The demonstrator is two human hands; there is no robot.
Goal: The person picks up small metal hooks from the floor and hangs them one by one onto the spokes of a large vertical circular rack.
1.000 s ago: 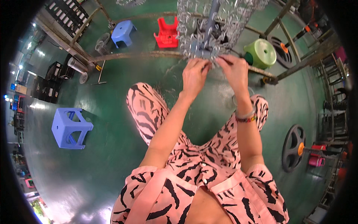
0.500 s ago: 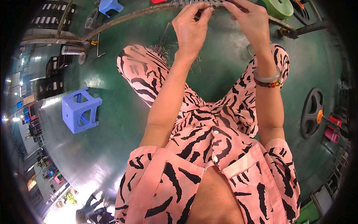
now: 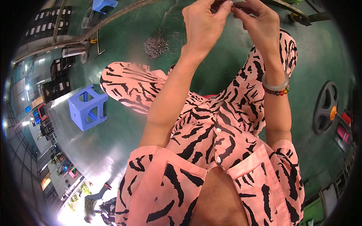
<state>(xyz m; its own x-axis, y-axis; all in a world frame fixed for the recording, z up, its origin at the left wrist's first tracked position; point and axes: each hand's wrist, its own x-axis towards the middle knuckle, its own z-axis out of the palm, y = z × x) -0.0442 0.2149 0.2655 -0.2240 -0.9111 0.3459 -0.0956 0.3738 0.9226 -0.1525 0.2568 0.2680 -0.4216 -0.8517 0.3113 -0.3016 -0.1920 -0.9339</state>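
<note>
At the top edge of the view, my left hand (image 3: 204, 30) and my right hand (image 3: 261, 25) meet, thumb tips almost touching. The fingers of both are curled and pinched together. Whatever they hold between them is dark, small and mostly covered by the fingers, so I cannot make it out. On the floor beyond my left knee lies a tangled pile of thin grey strands (image 3: 156, 46), with loose strands scattered round it.
A wooden rail (image 3: 120, 16) crosses at the far left, and another beam (image 3: 290, 9) at the far right. To my left a blue plastic stool (image 3: 87, 108) lies tipped over. A black wheel with an orange hub (image 3: 326, 107) is at my right. The floor (image 3: 124, 132) is green.
Both hands have come closer together and slightly nearer to me. My left knee has swung outward, uncovering the strand pile. The grey item at the top edge has left the view.
</note>
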